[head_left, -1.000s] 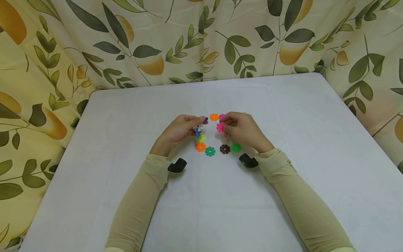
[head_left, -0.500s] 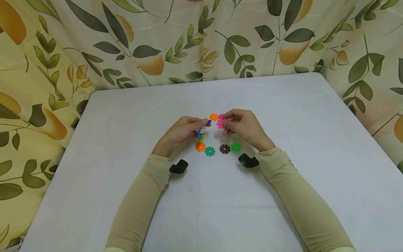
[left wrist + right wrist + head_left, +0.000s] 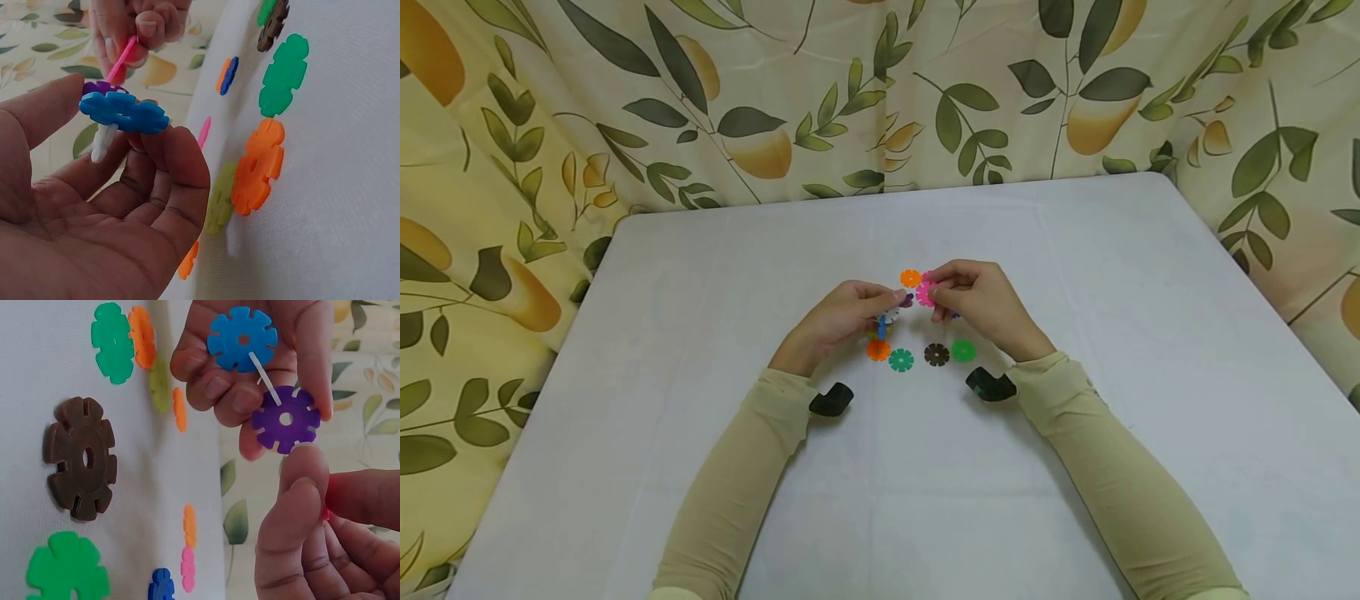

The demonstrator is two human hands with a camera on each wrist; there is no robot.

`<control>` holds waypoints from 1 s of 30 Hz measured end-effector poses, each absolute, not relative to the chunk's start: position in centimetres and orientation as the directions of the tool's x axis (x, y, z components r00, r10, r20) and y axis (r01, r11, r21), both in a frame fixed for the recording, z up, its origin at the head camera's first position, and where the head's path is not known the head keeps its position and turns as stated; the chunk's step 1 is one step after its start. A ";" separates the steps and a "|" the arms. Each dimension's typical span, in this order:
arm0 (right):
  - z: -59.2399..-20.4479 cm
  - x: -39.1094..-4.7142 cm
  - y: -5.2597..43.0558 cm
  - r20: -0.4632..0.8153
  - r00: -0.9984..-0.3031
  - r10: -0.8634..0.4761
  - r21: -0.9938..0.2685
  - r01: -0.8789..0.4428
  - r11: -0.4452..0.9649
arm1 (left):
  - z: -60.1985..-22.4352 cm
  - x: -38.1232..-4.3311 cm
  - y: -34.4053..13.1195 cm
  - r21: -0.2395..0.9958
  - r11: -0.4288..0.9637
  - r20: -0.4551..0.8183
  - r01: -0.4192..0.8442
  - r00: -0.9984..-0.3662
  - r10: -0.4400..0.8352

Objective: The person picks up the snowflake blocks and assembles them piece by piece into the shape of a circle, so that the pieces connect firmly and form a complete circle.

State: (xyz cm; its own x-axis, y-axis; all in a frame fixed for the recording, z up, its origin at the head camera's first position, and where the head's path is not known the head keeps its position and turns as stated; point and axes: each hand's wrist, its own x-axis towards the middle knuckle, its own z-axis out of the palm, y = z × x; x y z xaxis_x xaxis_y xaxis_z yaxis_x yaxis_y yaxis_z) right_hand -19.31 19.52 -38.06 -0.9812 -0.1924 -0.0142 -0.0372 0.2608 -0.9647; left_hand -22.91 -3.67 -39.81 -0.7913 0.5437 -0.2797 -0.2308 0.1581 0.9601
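Note:
My left hand (image 3: 842, 317) holds a small chain of slotted plastic snowflake discs by the purple disc (image 3: 286, 420). A white disc (image 3: 103, 142), seen edge-on, links the purple one to a blue disc (image 3: 242, 339). Between thumb and fingers, my right hand (image 3: 981, 298) pinches a pink snowflake disc (image 3: 923, 293). In the left wrist view the pink disc stands edge-on, its lower end right at the purple disc's rim. From the right wrist, most of the pink disc is hidden behind the thumb and fingers. Both hands are raised over the white table.
Loose discs lie in a ring under the hands: orange (image 3: 878, 350), teal (image 3: 901, 360), brown (image 3: 936, 354), green (image 3: 963, 350), yellow-green (image 3: 220, 199), dark blue (image 3: 161, 586), another orange (image 3: 911, 278) and a pink one (image 3: 188, 569). Black wrist mounts (image 3: 832, 400) jut inward. A leaf-patterned curtain (image 3: 850, 100) hangs behind.
My left hand has moved right with the joined discs, bringing the purple disc up to the pink one. The right hand has risen slightly, still pinching the pink disc.

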 end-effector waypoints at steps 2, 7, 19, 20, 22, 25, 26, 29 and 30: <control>-38.1 -19.3 19.4 -0.015 -0.981 -0.194 -0.963 -0.038 0.267 | -39.9 -22.9 -3.6 0.958 0.166 -0.287 -0.234 -0.792 0.539; -38.3 -19.3 19.2 -0.010 -0.980 -0.198 -0.959 -0.047 0.280 | -39.8 -22.7 -3.5 0.953 0.183 -0.303 -0.242 -0.793 0.529; -38.4 -19.1 19.1 -0.014 -0.979 -0.204 -0.954 -0.048 0.297 | -39.7 -22.5 -3.4 0.957 0.189 -0.287 -0.218 -0.790 0.542; -38.4 -19.1 19.0 -0.017 -0.979 -0.205 -0.953 -0.046 0.299 | -39.8 -22.6 -3.4 0.959 0.187 -0.283 -0.215 -0.790 0.544; -38.4 -19.1 18.9 -0.021 -0.978 -0.207 -0.954 -0.043 0.298 | -39.9 -22.6 -3.3 0.959 0.187 -0.281 -0.213 -0.793 0.541; -38.5 -19.1 18.7 -0.020 -0.978 -0.206 -0.954 -0.043 0.297 | -40.1 -22.6 -3.2 0.957 0.195 -0.285 -0.213 -0.803 0.523; -38.5 -19.1 18.7 -0.016 -0.979 -0.205 -0.953 -0.047 0.299 | -40.1 -22.5 -3.1 0.956 0.203 -0.289 -0.212 -0.808 0.514; -38.4 -19.0 18.6 -0.002 -0.980 -0.201 -0.952 -0.060 0.302 | -40.1 -22.5 -2.8 0.953 0.220 -0.294 -0.210 -0.823 0.486; -38.4 -19.0 18.6 0.003 -0.980 -0.199 -0.951 -0.065 0.303 | -40.1 -22.4 -2.7 0.952 0.224 -0.294 -0.209 -0.828 0.477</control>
State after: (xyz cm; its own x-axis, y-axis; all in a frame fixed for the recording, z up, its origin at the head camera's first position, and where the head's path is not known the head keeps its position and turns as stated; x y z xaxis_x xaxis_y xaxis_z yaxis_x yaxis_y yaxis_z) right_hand -19.04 18.64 -38.43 -0.9800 -0.1992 0.0032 -0.0647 0.3033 -0.9507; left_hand -22.42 -2.74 -40.06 -0.8279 0.4774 -0.2943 -0.2091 0.2242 0.9519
